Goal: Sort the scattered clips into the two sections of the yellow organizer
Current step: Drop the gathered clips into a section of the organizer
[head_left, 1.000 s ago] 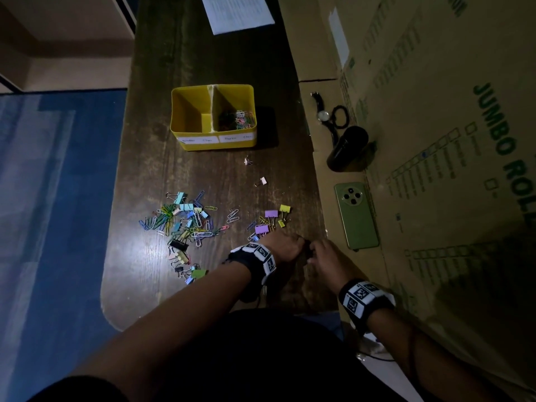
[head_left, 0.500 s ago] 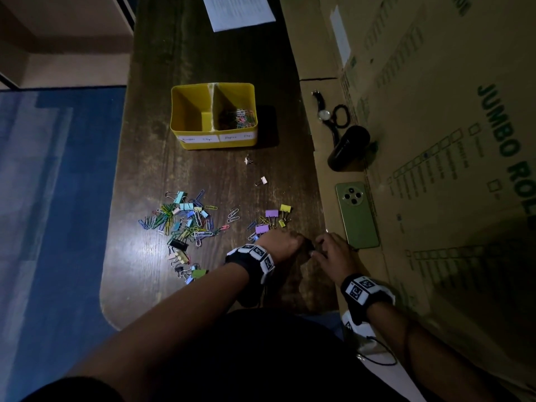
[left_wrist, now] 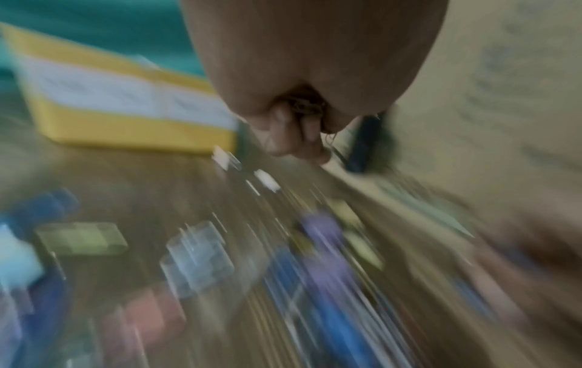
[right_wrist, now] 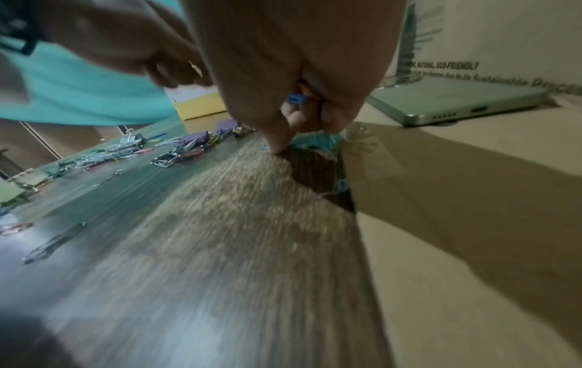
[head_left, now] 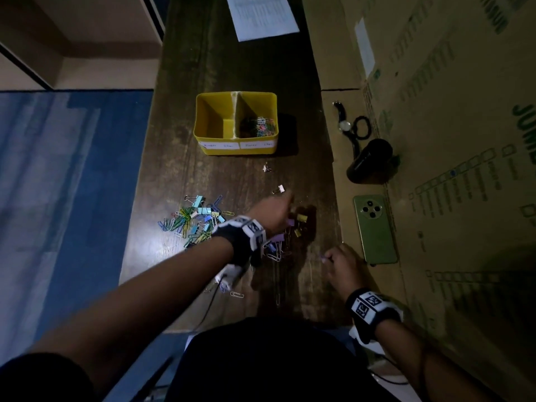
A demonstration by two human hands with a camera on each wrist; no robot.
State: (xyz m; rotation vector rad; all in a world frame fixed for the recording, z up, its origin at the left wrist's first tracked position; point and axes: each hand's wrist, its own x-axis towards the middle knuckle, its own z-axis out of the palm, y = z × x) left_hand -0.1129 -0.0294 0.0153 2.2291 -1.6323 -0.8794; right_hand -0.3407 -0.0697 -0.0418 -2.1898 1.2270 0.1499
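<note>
The yellow organizer (head_left: 235, 146) stands mid-table; its left section looks empty and colourful paper clips (head_left: 262, 127) lie in the right one. My left hand (head_left: 272, 213) hovers over the clips in front of the organizer, and in the blurred left wrist view its fingers (left_wrist: 283, 129) curl round dark clips (left_wrist: 304, 105). My right hand (head_left: 339, 262) is low at the table's right edge, gripping a blue clip (right_wrist: 294, 99) with one fingertip (right_wrist: 278, 148) on the wood. A mixed pile of clips (head_left: 194, 221) lies to the left, and purple binder clips (head_left: 278, 237) sit between the hands.
Two small white binder clips (head_left: 280, 188) lie before the organizer. On the cardboard (head_left: 435, 256) to the right are a green phone (head_left: 375, 227), a black cylinder (head_left: 371, 161) and a watch (head_left: 345, 126). A paper sheet (head_left: 261, 15) lies far back. Blue floor is on the left.
My left hand has left the right hand and moved forward over the binder clips toward the organizer. The right hand has shifted slightly right along the table edge.
</note>
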